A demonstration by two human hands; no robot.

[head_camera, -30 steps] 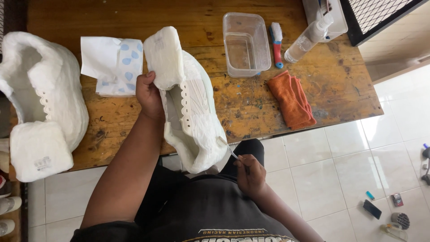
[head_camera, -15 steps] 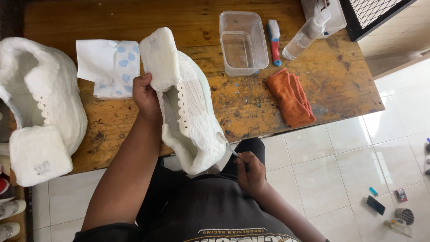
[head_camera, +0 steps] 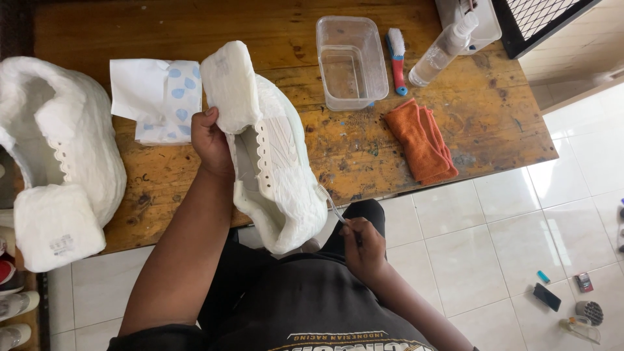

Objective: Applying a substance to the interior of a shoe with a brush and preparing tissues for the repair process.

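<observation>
My left hand (head_camera: pixel 212 142) grips a large white sneaker (head_camera: pixel 276 162) by its tongue and collar, holding it over the front edge of the wooden table (head_camera: pixel 364 149). My right hand (head_camera: pixel 364 250) holds a small clear-handled toothbrush (head_camera: pixel 330 203), and its bristles touch the shoe's side near the toe. A second big white sneaker (head_camera: pixel 58 156) lies on the table's left end, apart from both hands.
On the table are a white packet with blue drops (head_camera: pixel 156 97), a clear plastic tub (head_camera: pixel 351 62), a blue-and-red brush (head_camera: pixel 396 58), a clear spray bottle (head_camera: pixel 445 49) and a folded orange cloth (head_camera: pixel 419 140). Small items (head_camera: pixel 565 299) lie on the tiled floor at the right.
The held sneaker has shifted slightly lower and right. My right hand has brought the toothbrush up against the shoe's side.
</observation>
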